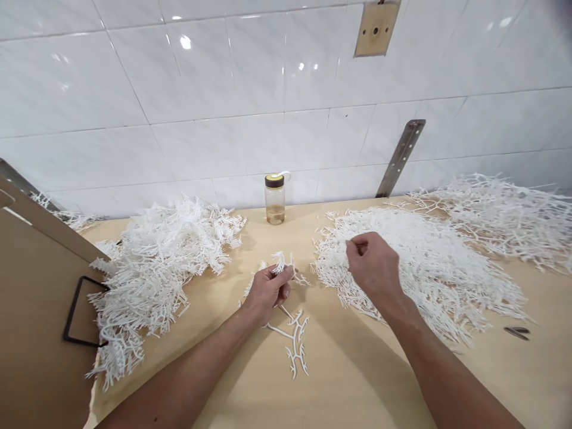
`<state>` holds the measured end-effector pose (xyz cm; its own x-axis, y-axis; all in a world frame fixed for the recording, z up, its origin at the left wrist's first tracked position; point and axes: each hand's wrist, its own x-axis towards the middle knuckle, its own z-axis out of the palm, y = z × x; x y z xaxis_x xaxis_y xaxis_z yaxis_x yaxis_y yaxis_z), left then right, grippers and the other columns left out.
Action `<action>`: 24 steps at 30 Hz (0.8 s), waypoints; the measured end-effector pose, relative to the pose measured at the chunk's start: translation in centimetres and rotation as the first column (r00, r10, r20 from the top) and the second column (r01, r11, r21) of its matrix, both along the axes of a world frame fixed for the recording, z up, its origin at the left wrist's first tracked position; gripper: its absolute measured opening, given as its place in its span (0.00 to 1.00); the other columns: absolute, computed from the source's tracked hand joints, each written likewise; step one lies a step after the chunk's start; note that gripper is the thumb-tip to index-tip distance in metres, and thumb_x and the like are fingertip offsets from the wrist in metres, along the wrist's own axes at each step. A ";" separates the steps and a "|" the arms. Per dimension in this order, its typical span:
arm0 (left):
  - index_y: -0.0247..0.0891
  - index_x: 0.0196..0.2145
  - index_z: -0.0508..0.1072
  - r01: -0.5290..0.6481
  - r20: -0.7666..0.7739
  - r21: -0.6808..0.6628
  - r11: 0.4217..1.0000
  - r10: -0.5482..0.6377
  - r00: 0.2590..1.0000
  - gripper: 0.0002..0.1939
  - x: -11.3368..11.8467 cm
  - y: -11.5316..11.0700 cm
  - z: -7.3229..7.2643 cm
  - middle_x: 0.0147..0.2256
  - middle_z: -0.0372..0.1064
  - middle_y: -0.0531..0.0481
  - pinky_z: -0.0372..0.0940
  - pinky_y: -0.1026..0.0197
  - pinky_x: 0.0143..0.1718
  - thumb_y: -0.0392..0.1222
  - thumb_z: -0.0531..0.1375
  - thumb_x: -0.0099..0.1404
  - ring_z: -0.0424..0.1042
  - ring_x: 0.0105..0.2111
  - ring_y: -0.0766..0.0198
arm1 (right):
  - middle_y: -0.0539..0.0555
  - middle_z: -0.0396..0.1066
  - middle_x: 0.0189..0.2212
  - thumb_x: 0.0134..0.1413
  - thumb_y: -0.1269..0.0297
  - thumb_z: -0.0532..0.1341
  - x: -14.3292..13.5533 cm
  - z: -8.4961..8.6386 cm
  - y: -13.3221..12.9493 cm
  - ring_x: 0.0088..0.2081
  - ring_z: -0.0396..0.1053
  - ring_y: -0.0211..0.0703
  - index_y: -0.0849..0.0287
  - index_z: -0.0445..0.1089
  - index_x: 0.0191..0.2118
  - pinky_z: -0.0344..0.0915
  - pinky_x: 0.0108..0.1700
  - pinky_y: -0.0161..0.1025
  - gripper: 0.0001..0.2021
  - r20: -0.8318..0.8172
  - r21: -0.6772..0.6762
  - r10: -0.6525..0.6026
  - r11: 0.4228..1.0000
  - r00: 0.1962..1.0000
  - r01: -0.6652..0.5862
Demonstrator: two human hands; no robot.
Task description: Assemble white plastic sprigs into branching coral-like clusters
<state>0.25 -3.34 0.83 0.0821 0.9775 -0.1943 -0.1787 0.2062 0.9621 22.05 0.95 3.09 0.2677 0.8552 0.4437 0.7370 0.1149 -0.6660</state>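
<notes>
My left hand [269, 290] is in the middle of the table, thumb and fingers pinched on a small white branched piece [279, 262]. Below that hand lies a larger white branched piece [295, 342], its thin stem running up toward my fingers; whether it is also held I cannot tell. More white branches show partly behind the hand. Over the left edge of the big white pile [429, 268], my right hand [374, 262] is closed with thumb against fingers. Anything inside that pinch is too small or hidden to make out.
Another heap of white branched pieces [165, 262] lies at left, beside a brown box [40, 310] with a black handle. A bottle [274, 205] stands near the tiled wall. Looser white branches [513, 214] lie far right; small dark snips [517, 332] lie at right.
</notes>
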 end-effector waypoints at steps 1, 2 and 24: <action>0.35 0.32 0.73 -0.006 0.008 -0.011 1.000 0.006 1.000 0.24 0.0 0.1 -0.1 0.14 0.59 0.58 0.40 0.67 0.14 0.60 0.68 0.51 0.52 0.14 0.73 | 0.55 0.71 0.30 0.56 0.62 0.59 0.6 0.3 0.0 0.29 0.69 0.46 0.59 0.66 0.36 0.65 0.35 0.44 0.06 -0.014 0.026 -0.035 0.999 0.999 0.036; 0.34 0.33 0.74 -0.012 0.014 -0.017 1.000 0.012 1.000 0.25 -0.1 0.2 -0.1 0.15 0.59 0.58 0.40 0.68 0.14 0.60 0.68 0.51 0.52 0.14 0.74 | 0.57 0.72 0.33 0.55 0.62 0.59 0.9 0.5 0.0 0.31 0.70 0.46 0.60 0.67 0.39 0.65 0.37 0.46 0.08 -0.019 0.062 -0.060 0.996 0.998 0.061; 0.36 0.29 0.71 0.049 -0.034 -0.005 0.999 -0.049 0.998 0.22 -0.1 0.5 -0.6 0.14 0.61 0.58 0.41 0.68 0.11 0.60 0.66 0.55 0.50 0.10 0.75 | 0.69 0.66 0.53 0.61 0.67 0.55 -4.6 -1.3 -2.9 0.56 0.64 0.60 0.63 0.70 0.45 0.65 0.55 0.59 0.11 0.216 0.277 0.309 0.890 0.926 -0.361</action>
